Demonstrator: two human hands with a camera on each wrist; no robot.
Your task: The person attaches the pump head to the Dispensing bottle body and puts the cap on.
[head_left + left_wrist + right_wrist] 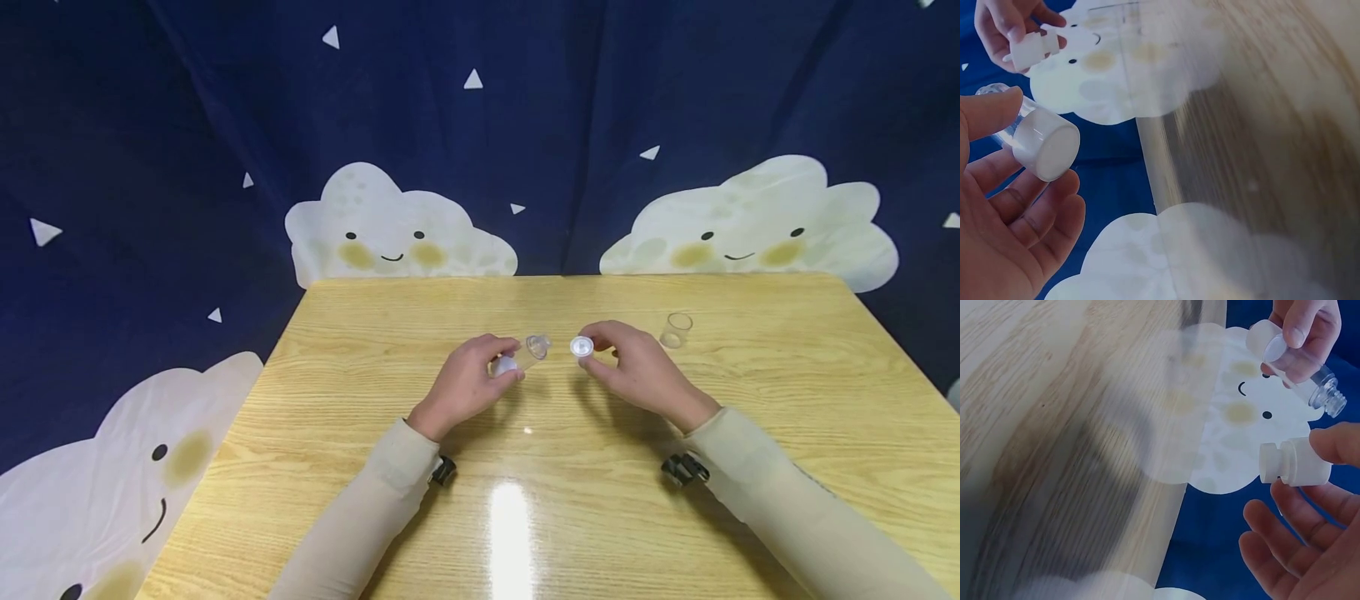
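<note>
My left hand [471,379] pinches a small clear bottle [1300,372] by its white lower end, between thumb and fingers. The bottle tilts, its threaded neck bare and pointing toward my right hand [636,367]. In that right hand a white pump top [1297,462] is pinched between thumb and fingers, a short gap from the bottle's neck. Beyond the right hand a clear cap [677,330] stands on the table, touched by neither hand. Both hands are above the tabletop.
The wooden table [360,350] ends at a dark blue curtain [525,125] printed with clouds. A bright light reflection [511,542] lies on the near middle of the tabletop. Black wrist devices [685,469] hang at both cuffs.
</note>
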